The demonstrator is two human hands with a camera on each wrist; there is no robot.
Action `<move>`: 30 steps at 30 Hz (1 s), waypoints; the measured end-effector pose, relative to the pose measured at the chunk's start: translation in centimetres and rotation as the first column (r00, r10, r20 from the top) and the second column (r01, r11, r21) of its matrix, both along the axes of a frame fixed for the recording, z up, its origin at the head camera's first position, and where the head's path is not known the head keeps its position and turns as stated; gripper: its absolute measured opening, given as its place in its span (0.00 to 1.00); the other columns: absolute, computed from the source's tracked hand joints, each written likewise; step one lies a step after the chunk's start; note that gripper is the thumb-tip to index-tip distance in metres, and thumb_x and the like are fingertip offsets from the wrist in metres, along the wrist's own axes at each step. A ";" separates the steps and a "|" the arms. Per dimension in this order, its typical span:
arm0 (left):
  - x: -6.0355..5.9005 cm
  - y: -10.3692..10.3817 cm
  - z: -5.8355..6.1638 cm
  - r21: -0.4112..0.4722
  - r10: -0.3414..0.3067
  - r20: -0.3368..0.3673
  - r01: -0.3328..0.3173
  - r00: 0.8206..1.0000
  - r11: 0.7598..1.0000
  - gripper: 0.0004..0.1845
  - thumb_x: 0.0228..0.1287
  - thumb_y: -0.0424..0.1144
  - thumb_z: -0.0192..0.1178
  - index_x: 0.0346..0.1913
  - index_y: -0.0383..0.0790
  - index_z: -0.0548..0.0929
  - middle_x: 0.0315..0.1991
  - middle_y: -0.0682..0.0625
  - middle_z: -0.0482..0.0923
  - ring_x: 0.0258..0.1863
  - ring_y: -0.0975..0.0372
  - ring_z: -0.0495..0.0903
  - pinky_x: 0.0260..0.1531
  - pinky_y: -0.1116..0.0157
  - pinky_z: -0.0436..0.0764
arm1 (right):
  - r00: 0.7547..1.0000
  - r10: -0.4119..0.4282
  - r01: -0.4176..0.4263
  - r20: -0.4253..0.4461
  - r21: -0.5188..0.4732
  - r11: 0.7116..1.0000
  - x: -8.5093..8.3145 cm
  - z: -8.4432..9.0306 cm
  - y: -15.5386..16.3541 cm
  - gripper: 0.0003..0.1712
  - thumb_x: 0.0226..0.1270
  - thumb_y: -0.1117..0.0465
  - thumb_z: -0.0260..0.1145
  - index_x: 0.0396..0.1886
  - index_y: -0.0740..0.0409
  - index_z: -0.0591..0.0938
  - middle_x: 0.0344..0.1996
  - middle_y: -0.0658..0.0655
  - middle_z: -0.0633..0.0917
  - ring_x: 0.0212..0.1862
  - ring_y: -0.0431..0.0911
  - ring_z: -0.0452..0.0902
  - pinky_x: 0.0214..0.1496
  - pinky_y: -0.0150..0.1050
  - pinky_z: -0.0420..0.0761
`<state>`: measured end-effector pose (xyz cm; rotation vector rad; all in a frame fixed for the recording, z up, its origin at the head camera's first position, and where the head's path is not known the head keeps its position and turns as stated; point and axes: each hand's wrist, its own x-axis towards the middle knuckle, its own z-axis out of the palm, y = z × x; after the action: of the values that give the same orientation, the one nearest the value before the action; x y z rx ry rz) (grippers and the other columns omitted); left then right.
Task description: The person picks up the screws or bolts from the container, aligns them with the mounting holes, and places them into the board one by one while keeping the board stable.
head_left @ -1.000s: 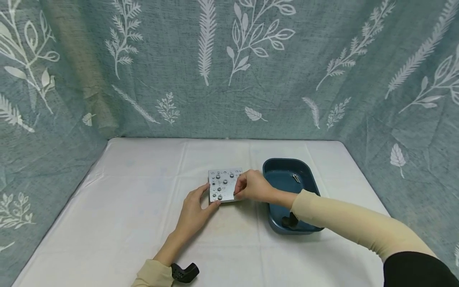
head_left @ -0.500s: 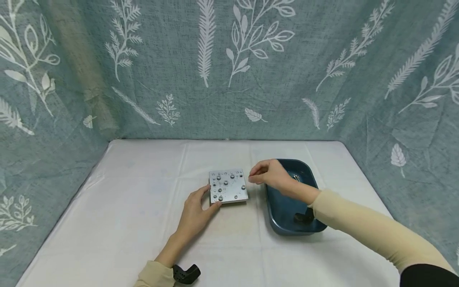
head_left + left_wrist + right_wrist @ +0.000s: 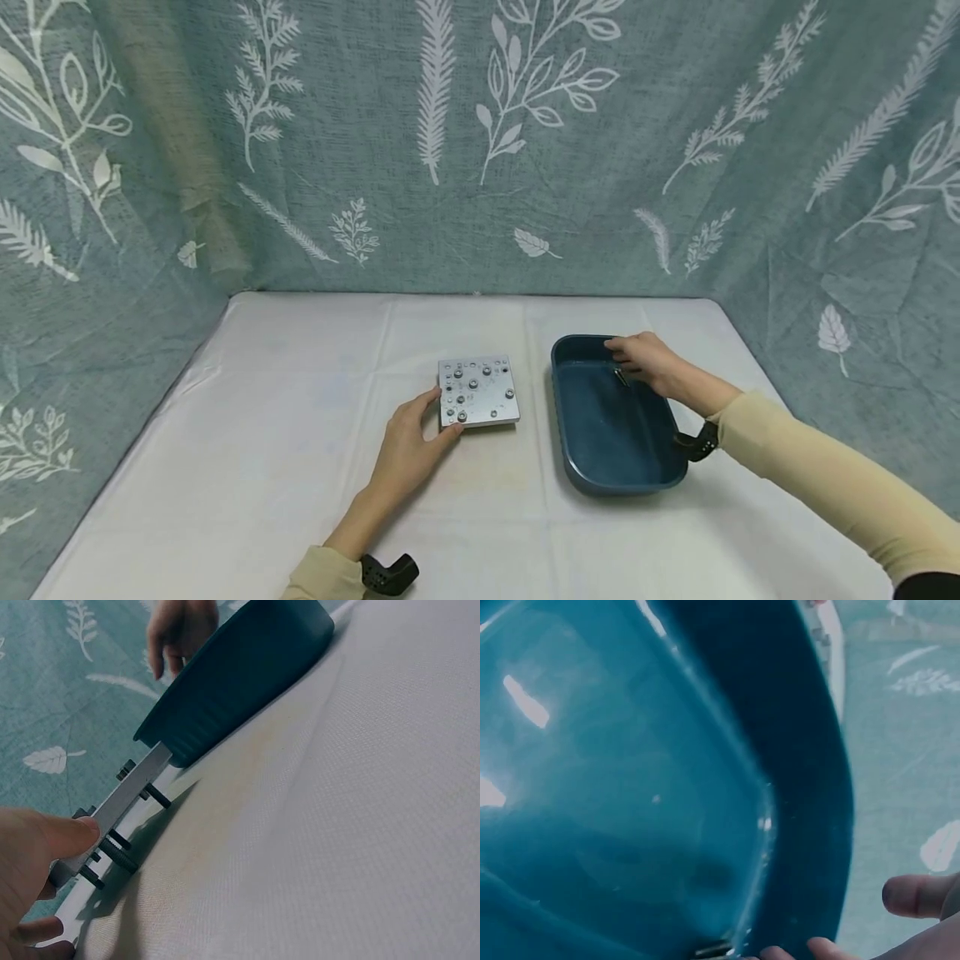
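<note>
A square metal plate [image 3: 477, 392] with several screws in it lies at the middle of the white table. My left hand [image 3: 408, 442] holds its near left corner, the thumb on the edge. In the left wrist view the plate [image 3: 139, 784] stands raised on screw shafts, with my left hand [image 3: 37, 847] pinching it. My right hand [image 3: 637, 354] reaches over the far end of a dark blue tray [image 3: 570, 475], fingers just above a loose screw [image 3: 619, 377]. The right wrist view shows the tray's inside [image 3: 630, 787], the screw [image 3: 712, 949] and fingertips [image 3: 919, 896] spread beside it.
The white cloth-covered table [image 3: 262, 467] is walled on three sides by a teal leaf-print curtain [image 3: 480, 142]. The tray stands just right of the plate. The left wrist view shows the tray's outer wall [image 3: 240, 675] close behind the plate.
My right hand left the plate's right edge and moved right, over the far end of the tray. A screw now shows near the plate's right edge. The left hand stayed put.
</note>
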<state>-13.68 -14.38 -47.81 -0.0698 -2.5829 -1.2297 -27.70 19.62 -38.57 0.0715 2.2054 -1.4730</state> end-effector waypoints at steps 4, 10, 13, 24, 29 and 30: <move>0.0 -0.1 0.0 0.002 -0.001 0.006 0.001 1.000 1.000 0.37 0.58 0.43 0.73 0.66 0.31 0.72 0.63 0.36 0.72 0.64 0.44 0.67 0.64 0.47 0.66 | 1.000 -0.010 0.010 0.015 0.022 1.000 -0.3 -0.6 0.1 0.35 0.77 0.58 0.51 0.72 0.78 0.56 0.68 0.78 0.59 0.70 0.67 0.56 0.70 0.56 0.61; 0.0 -0.3 0.0 0.003 0.005 0.014 -0.005 1.000 1.000 0.37 0.58 0.44 0.73 0.67 0.31 0.72 0.63 0.36 0.72 0.64 0.44 0.68 0.64 0.47 0.66 | 0.999 0.024 -0.027 0.034 0.075 0.997 -0.5 -1.1 0.0 0.33 0.76 0.57 0.54 0.69 0.77 0.61 0.67 0.75 0.62 0.68 0.66 0.58 0.69 0.57 0.64; -0.1 -0.3 -0.1 0.000 0.005 0.008 -0.005 1.000 1.000 0.37 0.58 0.44 0.73 0.66 0.31 0.72 0.63 0.36 0.72 0.64 0.44 0.68 0.64 0.47 0.66 | 0.999 0.042 -0.045 0.028 0.081 0.996 -0.6 -1.3 -0.1 0.31 0.75 0.58 0.55 0.68 0.77 0.64 0.65 0.74 0.64 0.67 0.65 0.61 0.67 0.56 0.67; -0.1 -0.3 -0.3 0.006 -0.005 0.007 0.005 1.000 1.000 0.37 0.58 0.44 0.73 0.67 0.32 0.72 0.63 0.36 0.72 0.64 0.44 0.67 0.64 0.47 0.66 | 0.977 0.140 -0.109 -0.163 0.185 0.977 -0.3 -3.4 0.3 0.26 0.48 0.79 0.72 0.51 0.77 0.79 0.43 0.68 0.82 0.37 0.46 0.80 0.39 0.38 0.84; -0.1 -0.3 -0.3 0.000 -0.006 0.003 0.006 1.000 1.000 0.36 0.58 0.44 0.73 0.66 0.32 0.73 0.63 0.36 0.73 0.64 0.44 0.68 0.64 0.47 0.67 | 0.936 0.269 -0.214 -0.226 0.241 0.947 -0.1 -4.2 -0.1 0.21 0.39 0.80 0.77 0.39 0.74 0.83 0.32 0.62 0.85 0.31 0.44 0.80 0.33 0.36 0.84; -0.1 -0.3 -0.3 0.000 -0.006 0.001 0.006 1.000 1.000 0.36 0.58 0.44 0.73 0.66 0.32 0.73 0.63 0.36 0.73 0.64 0.44 0.68 0.64 0.47 0.67 | 0.925 0.297 -0.234 -0.236 0.261 0.936 -0.1 -4.4 -0.1 0.20 0.39 0.80 0.77 0.37 0.73 0.84 0.30 0.61 0.85 0.30 0.43 0.80 0.33 0.36 0.84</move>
<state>-13.82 -14.70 -48.14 -0.0764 -2.5859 -1.2315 -27.83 19.48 -42.97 -0.3657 2.4785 -1.1291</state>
